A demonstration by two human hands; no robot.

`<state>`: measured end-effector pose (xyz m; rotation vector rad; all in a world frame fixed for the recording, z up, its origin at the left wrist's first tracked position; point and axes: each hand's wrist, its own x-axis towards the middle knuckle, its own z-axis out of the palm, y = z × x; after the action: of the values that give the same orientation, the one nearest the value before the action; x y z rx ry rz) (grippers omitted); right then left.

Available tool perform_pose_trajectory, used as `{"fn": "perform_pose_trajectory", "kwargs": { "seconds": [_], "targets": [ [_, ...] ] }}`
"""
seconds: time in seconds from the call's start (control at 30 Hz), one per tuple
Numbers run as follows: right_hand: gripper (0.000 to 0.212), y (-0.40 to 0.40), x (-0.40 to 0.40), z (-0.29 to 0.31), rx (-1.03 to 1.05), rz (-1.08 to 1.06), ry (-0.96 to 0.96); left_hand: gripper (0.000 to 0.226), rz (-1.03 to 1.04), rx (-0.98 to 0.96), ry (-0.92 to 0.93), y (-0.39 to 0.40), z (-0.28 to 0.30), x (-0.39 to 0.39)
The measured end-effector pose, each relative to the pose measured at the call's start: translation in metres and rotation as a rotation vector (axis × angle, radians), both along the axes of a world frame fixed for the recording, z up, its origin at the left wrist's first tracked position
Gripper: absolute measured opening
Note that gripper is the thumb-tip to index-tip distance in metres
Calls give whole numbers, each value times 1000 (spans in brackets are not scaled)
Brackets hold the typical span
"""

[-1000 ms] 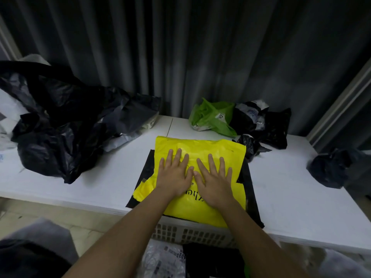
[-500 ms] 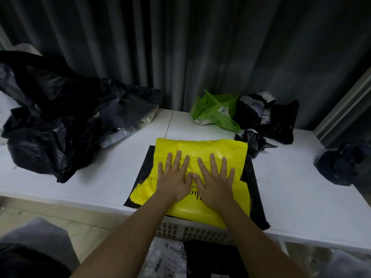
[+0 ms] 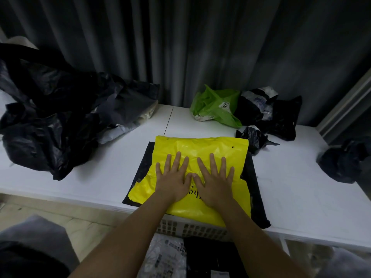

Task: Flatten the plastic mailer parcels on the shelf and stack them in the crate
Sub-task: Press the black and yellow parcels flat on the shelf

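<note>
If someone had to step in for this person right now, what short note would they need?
Left hand and right hand: both flat, fingers spread, pressing the yellow mailer.
The yellow mailer lies on a flat black mailer at the front edge of the white shelf, overhanging the crate below.
Done: the crate already holds some flat parcels.
Left: move these two into the crate, then flatten the green mailer, the black heap on the left, and the crumpled black ones on the right.
</note>
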<state>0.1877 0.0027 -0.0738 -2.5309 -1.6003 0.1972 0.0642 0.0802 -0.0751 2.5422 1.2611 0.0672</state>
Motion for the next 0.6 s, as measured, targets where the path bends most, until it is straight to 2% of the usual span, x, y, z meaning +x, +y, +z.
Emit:
{"fn": "perform_pose_trajectory", "kwargs": {
  "seconds": [0.1, 0.2, 0.27, 0.37, 0.5, 0.6],
  "targets": [
    [74, 0, 1, 5, 11, -8, 26, 56, 8, -21, -149, 0, 5, -7],
    [81, -3, 1, 15, 94, -9, 60, 62, 127, -16, -255, 6, 15, -22],
    [78, -9, -1, 25, 146, -6, 89, 64, 250, -43, -204, 7, 24, -35],
    [58, -15, -2, 36, 179, -79, 127, 73, 386, -122, -62, 7, 36, -49],
    [60, -30, -6, 47, 189, -262, 214, 86, 408, -222, 66, 1, 48, -63],
    [61, -40, -9, 49, 159, -269, 254, 89, 385, -266, 110, -4, 49, -66]
  ]
}}
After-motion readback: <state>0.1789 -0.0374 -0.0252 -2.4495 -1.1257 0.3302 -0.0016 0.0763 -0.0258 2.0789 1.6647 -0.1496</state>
